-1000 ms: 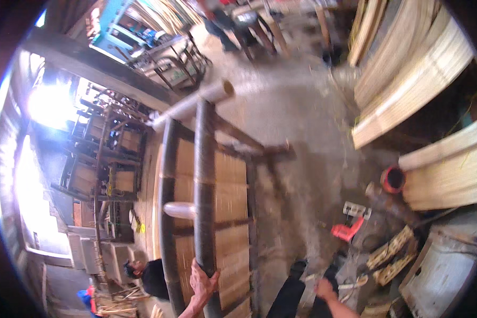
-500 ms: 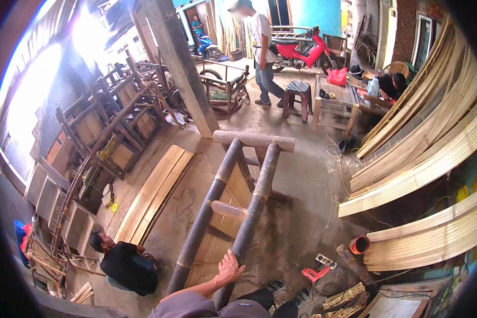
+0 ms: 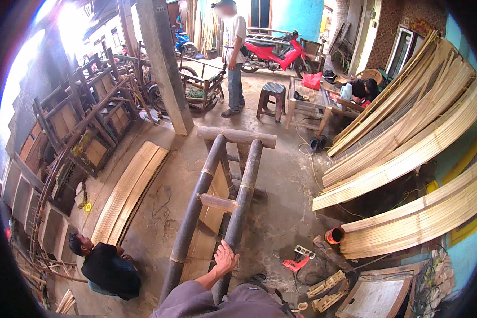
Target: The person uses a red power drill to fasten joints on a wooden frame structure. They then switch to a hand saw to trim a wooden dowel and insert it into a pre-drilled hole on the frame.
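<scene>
My left hand [image 3: 226, 258] rests on the right-hand pole of a dark bamboo frame [image 3: 242, 204], its fingers loosely extended and laid on the pole. The left forearm, in a grey-purple sleeve, comes in from the lower edge. Two long dark poles run away from me to a thick bamboo crossbar [image 3: 237, 137] at the far end. A shorter bamboo crosspiece [image 3: 219, 202] joins them midway. Between and below the poles shows a pale slatted panel [image 3: 199, 252]. My right hand is out of sight.
A person in black [image 3: 111, 270] crouches at left beside pale bamboo slats [image 3: 127, 193]. Another person [image 3: 234, 58] stands behind the frame. At right lie a red power tool [image 3: 296, 264], a socket strip [image 3: 305, 252], a red can [image 3: 334, 235] and bamboo sheets [image 3: 418, 222].
The view has shifted, so the scene sits farther left. The person at the back has gone from walking to standing. My left hand remains on the same pole.
</scene>
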Motion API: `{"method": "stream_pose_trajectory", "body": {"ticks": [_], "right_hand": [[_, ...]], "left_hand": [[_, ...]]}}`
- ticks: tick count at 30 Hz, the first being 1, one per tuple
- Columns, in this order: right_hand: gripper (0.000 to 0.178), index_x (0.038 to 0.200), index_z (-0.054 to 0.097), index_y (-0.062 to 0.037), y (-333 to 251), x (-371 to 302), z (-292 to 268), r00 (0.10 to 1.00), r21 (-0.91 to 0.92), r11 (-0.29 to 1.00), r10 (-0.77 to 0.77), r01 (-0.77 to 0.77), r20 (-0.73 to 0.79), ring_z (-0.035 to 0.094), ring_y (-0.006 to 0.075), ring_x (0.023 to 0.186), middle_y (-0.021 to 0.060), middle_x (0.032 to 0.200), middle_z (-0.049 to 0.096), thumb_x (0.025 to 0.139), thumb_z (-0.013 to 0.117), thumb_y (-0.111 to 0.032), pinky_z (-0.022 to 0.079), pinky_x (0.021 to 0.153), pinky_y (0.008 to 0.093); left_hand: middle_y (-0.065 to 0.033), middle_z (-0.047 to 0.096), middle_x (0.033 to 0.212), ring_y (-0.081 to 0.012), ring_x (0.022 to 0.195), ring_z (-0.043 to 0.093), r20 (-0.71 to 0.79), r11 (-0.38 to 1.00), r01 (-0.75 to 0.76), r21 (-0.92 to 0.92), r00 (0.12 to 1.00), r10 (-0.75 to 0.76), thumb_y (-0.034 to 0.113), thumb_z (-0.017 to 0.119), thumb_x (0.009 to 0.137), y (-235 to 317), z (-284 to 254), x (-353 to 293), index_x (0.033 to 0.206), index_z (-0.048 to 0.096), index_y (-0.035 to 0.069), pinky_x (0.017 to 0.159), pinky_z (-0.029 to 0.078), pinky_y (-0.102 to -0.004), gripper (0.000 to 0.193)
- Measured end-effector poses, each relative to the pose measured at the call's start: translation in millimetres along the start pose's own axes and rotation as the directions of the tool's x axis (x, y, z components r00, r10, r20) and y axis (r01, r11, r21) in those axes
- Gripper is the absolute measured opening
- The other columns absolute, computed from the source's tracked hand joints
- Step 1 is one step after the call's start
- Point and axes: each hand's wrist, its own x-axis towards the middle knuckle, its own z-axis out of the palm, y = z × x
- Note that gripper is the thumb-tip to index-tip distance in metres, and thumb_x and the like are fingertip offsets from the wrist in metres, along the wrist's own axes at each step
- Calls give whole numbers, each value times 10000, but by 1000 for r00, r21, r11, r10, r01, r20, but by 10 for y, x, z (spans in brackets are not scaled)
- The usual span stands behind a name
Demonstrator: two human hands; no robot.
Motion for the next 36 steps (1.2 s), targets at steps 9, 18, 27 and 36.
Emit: {"method": "stream_pose_trajectory", "body": {"ticks": [9,18,27,36], "right_hand": [[235,831,669,-48,562,-458,-124,997,96,995,-4,11,-73,556,236,588,83,623,560,840,546,-249,480,636,390],[249,800,669,-39,1321,-1075,24,989,165,979,129,-116,-68,579,236,575,87,600,581,841,543,-250,488,623,385],[267,769,669,-30,1689,-1455,150,976,256,952,196,-167,-90,603,235,563,92,578,601,841,539,-251,495,609,380],[289,725,609,-33,1718,-1438,414,808,386,893,398,-233,-434,602,158,546,54,601,618,913,504,-226,477,523,334]], "left_hand": [[-293,434,1187,-445,1068,530,-22,998,-46,40,999,47,405,691,800,-58,99,86,1403,81,-143,906,450,-509,1018],[-293,423,1228,-454,1103,524,25,998,-52,42,998,51,429,695,794,-136,181,252,1408,31,-143,908,463,-515,1069],[-287,398,1286,-440,1157,502,50,1000,17,-7,999,-17,435,727,747,-258,178,266,1418,36,-120,933,453,-517,1111],[-290,191,1490,-433,1388,199,-186,731,-619,288,712,677,190,643,801,314,207,-336,1464,204,10,1125,134,-569,815]]}}
